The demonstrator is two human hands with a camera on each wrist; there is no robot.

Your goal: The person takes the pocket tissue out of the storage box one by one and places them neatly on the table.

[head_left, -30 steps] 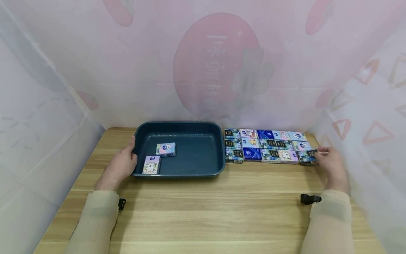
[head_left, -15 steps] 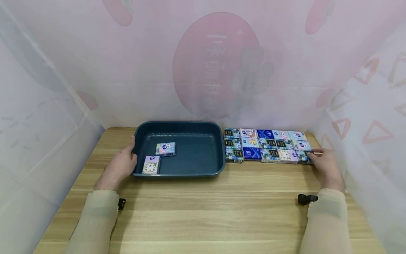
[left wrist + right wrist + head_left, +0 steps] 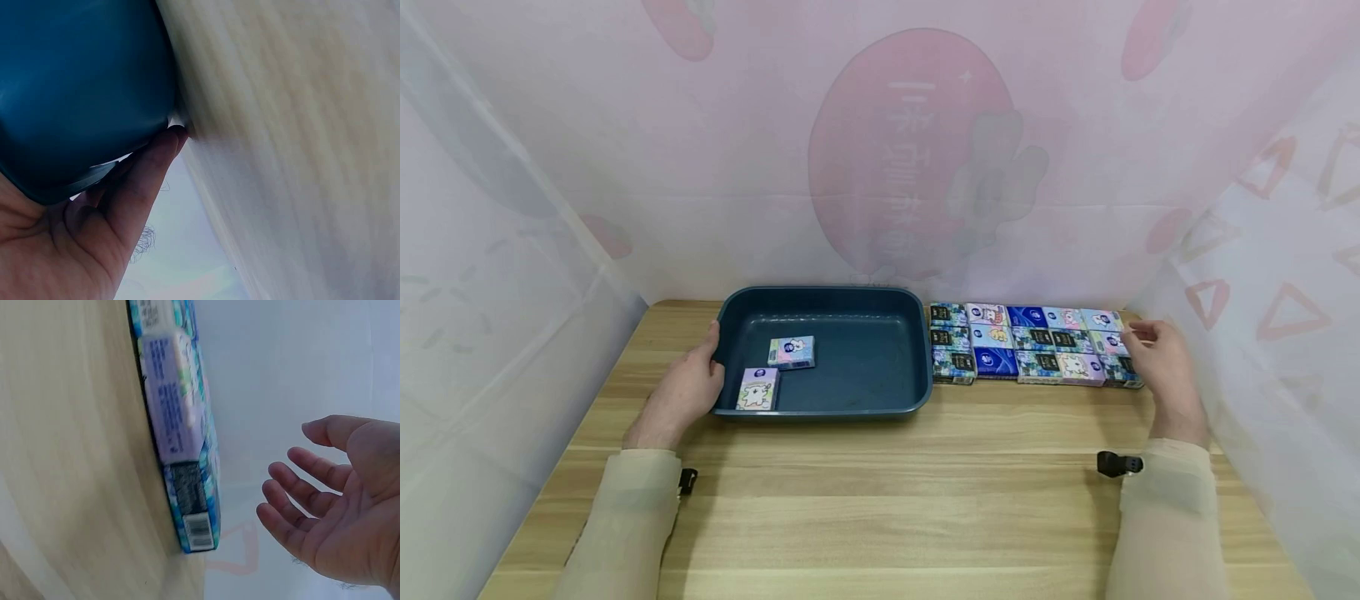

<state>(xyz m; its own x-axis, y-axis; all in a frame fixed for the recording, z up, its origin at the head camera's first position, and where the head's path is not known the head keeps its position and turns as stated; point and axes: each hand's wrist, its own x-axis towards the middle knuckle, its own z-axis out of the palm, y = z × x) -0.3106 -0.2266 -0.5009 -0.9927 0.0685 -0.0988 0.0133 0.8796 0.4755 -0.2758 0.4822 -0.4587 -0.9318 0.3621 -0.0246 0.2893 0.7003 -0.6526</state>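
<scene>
My left hand (image 3: 681, 387) grips the left end of a dark blue plastic tray (image 3: 827, 414). In the left wrist view its fingers curl under the tray's rim. Inside the tray lie a blue-pink tissue pack (image 3: 792, 352) and a purple-white tissue pack (image 3: 757, 390). Over the right end of a block of tissue packs hovers my right hand (image 3: 1167, 371), empty, its fingers loosely bent and apart in the right wrist view. Nearest to it are a dark floral tissue pack (image 3: 1123, 373) at the front corner and a purple tissue pack (image 3: 172, 394) beside that.
Several tissue packs stand in three rows right of the tray, among them a plain blue pack (image 3: 996, 363). A pink printed curtain (image 3: 760, 167) closes the back, with pale sheets at both sides. The wooden table (image 3: 895, 500) stretches out in front.
My right hand has slid the dark floral pack left against the front row, let it go, and risen slightly left and back. The left hand and tray have stayed put.
</scene>
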